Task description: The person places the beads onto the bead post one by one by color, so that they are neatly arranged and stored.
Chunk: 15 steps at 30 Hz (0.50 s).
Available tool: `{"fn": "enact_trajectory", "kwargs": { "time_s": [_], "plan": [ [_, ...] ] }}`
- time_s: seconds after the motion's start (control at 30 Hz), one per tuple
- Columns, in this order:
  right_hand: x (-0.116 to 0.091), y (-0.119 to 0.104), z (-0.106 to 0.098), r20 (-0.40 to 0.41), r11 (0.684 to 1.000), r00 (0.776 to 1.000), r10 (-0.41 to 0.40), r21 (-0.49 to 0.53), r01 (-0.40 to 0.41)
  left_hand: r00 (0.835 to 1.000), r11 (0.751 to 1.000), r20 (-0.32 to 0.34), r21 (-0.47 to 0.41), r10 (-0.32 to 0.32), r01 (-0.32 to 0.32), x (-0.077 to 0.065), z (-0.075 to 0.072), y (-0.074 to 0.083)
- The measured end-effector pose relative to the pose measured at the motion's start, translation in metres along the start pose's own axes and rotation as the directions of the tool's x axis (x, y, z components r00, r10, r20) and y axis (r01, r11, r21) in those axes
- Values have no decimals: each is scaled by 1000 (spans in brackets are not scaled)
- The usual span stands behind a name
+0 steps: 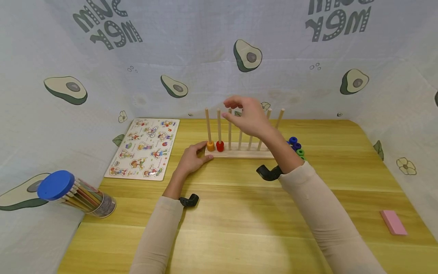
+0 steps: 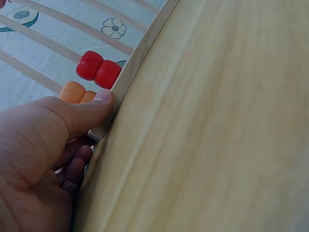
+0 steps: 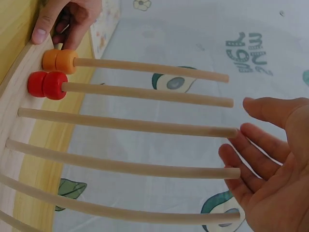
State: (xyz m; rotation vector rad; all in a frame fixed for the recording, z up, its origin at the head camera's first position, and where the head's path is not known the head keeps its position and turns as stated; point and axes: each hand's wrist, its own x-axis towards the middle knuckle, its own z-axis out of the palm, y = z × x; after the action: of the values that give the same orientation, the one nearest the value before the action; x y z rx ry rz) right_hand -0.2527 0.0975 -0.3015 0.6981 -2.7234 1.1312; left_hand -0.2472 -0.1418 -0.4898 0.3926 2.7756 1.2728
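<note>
A wooden bead stacker [image 1: 239, 154] with a row of upright pegs stands on the table. Two orange beads [image 3: 59, 61] sit at the bottom of its end peg, and two red beads [image 3: 47, 85] sit on the peg beside it. My left hand [image 1: 191, 159] holds the left end of the base, thumb along the front edge and fingers round the end. Above the pegs, my right hand [image 1: 251, 117] is raised with nothing in its loosely bent fingers. In the right wrist view its fingertips are close to the peg tops; whether they touch is hard to tell.
Blue, purple and green beads [image 1: 300, 152] lie right of the stacker, partly behind the right forearm. A picture board [image 1: 142, 149] lies at the left, near a blue-lidded tub of pencils [image 1: 82, 196]. A pink block [image 1: 394, 222] is at the far right. Printed cloth [image 1: 212, 61] hangs behind.
</note>
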Motion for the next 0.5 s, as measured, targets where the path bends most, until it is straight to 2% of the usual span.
{"fn": "enact_trajectory", "kwargs": {
  "time_s": [0.23, 0.5],
  "plan": [
    [-21, 6, -18, -80, 999, 997, -5, 36, 8, 1000, 1000, 3, -6, 1, -1, -1, 0, 1],
    [-51, 26, -43, -226, 995, 974, 22, 95, 0, 1000, 1000, -3, -7, 4, -4, -1, 1, 0]
  ]
}}
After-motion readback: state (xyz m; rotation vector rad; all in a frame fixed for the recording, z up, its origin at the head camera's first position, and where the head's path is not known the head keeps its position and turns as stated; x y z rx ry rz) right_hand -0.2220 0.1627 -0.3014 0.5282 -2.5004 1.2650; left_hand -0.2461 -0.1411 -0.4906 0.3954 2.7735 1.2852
